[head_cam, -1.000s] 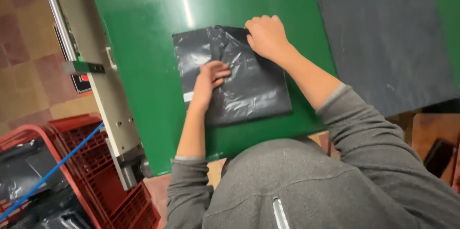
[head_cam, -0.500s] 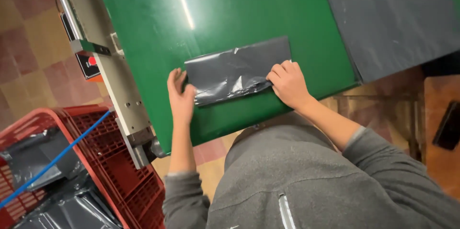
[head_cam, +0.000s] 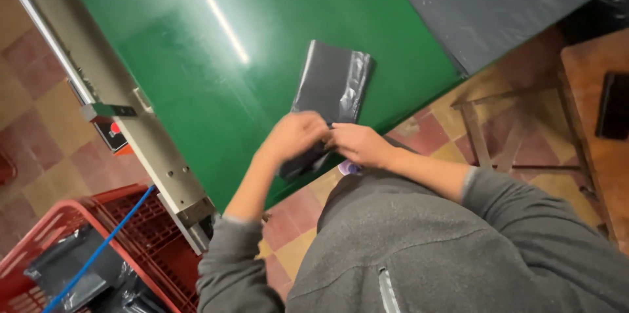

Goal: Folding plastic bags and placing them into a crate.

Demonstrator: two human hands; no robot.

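Folded black plastic bag [head_cam: 331, 93], long axis running away from the table edge, pinched at its near end by left hand [head_cam: 293, 135] and right hand [head_cam: 357, 144], fingers closed on it.

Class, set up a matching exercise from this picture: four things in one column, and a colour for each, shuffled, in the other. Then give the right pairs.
Things:
1. folded bag
2. table
3. crate
4. cord

Colours:
A. blue
B. black
C. green
D. red

Pairs: 1-B, 2-C, 3-D, 4-A

The left hand and right hand both grip the bag's near end at the table edge.
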